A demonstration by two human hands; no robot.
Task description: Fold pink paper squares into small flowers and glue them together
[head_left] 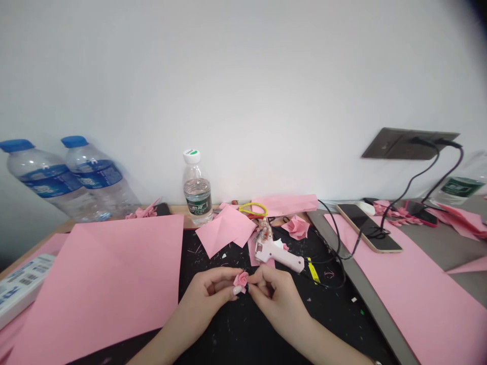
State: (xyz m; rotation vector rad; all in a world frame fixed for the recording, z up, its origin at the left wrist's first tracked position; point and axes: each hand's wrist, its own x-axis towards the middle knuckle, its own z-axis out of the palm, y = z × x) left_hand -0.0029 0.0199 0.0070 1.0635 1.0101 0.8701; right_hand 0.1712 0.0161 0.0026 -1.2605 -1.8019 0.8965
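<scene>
A small pink paper rose [241, 280] is held between my two hands, above the black mat [289, 324]. My left hand [207, 291] pinches it between thumb and fingers from the left. From the other side my right hand [276, 291] has its thumb and forefinger closed on the rose's right edge. Just beyond the hands lies a pale pink glue gun [281, 254] with its cord running right. Behind it sits another folded paper rose [296, 227]. Square pink paper sheets [224, 228] lie to the left of the glue gun.
A large pink sheet [114, 274] covers the left side, beside a white box [25, 284]. Bottles [197, 197] stand along the wall. Rightward lie a phone [369, 228], black cables [338, 243] and another long pink sheet [426, 294]. Paper scraps dot the mat.
</scene>
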